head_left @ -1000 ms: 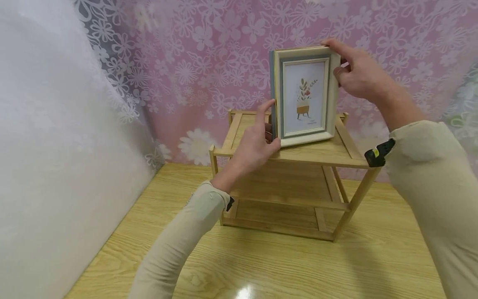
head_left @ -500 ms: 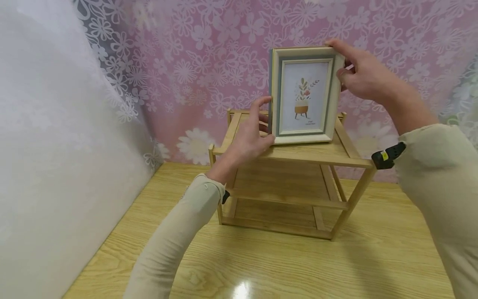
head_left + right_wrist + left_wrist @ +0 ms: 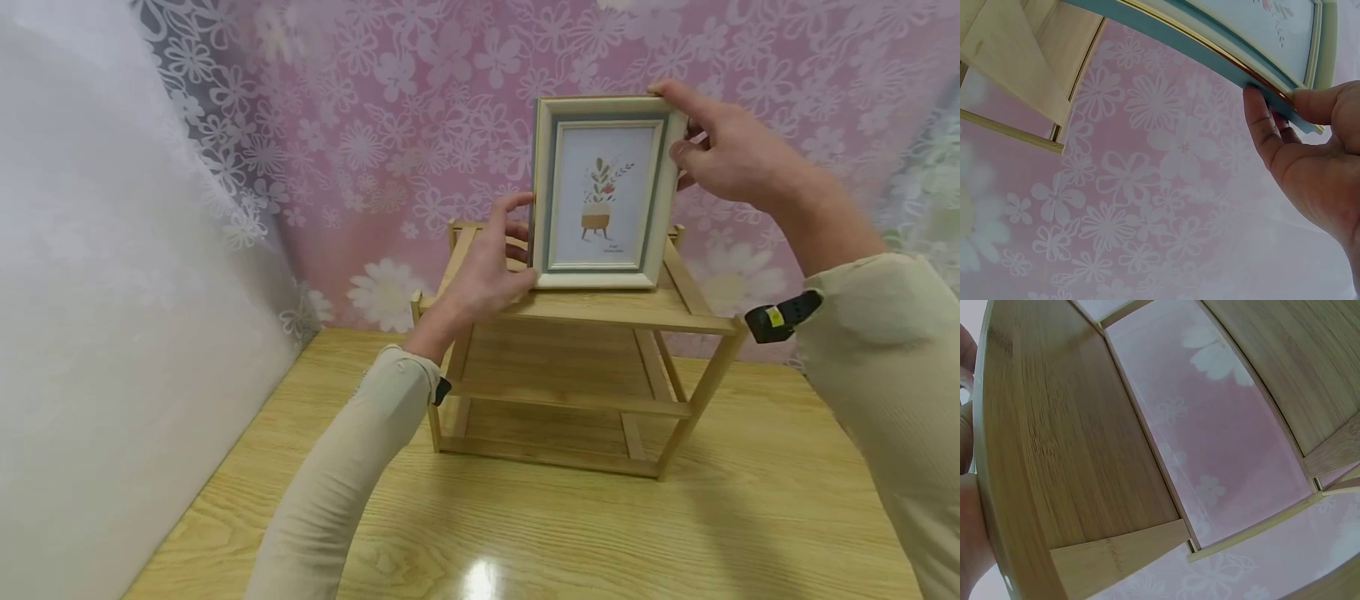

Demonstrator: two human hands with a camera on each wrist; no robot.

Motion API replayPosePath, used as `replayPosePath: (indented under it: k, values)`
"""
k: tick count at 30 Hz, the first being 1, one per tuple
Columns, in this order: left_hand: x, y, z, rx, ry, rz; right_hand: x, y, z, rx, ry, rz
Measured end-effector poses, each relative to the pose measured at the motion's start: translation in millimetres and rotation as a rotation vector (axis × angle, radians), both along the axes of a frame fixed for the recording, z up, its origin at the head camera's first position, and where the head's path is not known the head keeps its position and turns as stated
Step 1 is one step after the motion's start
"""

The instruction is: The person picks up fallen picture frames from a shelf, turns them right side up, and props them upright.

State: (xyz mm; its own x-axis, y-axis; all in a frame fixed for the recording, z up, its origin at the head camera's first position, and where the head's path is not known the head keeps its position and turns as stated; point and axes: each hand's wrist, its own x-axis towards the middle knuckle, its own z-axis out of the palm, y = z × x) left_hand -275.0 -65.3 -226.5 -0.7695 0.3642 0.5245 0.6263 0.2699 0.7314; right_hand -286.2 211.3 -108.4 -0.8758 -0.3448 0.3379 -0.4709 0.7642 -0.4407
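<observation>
A picture frame, cream with a blue-grey inner band, stands upright on the top board of a small wooden shelf. Its print shows a plant in a footed pot. My right hand grips the upper right corner, index finger along the top and thumb at the front. At the lower left edge, my left hand holds the frame, with the thumb by the bottom corner and fingers along the side. From the right wrist, the frame's blue side shows between thumb and fingers. The left wrist view catches only part of that hand at its edge.
The shelf has lower tiers beneath the top board and stands on a wood-grain surface. Behind it hangs a pink floral backdrop. A white covering rises on the left.
Both hands have turned the frame to face the front more squarely, so less of its left side shows. The whole view has also shifted slightly.
</observation>
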Motion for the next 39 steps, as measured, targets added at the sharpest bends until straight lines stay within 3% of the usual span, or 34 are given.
replayPosePath:
  k: [15,21,26,34,39]
  values:
    - [0.6,-6.1,-4.1,0.008,0.042,-0.025,8.4,-2,0.7,-0.005,-0.023,0.029]
    - [4.5,-17.7,-5.5,0.015,0.02,0.02,6.6,-21,-2.2,-0.047,-0.047,0.053]
    - [2.1,-19.6,-2.2,0.01,0.05,0.033,4.9,-25,-2.5,-0.066,-0.022,0.029]
    - [-0.1,-12.3,-3.9,-0.026,0.079,0.023,7.0,-15,-18.9,-0.132,0.003,0.039]
    - [-0.5,-11.6,-4.2,-0.039,0.095,0.042,5.2,-15,-21.3,-0.163,0.002,0.04]
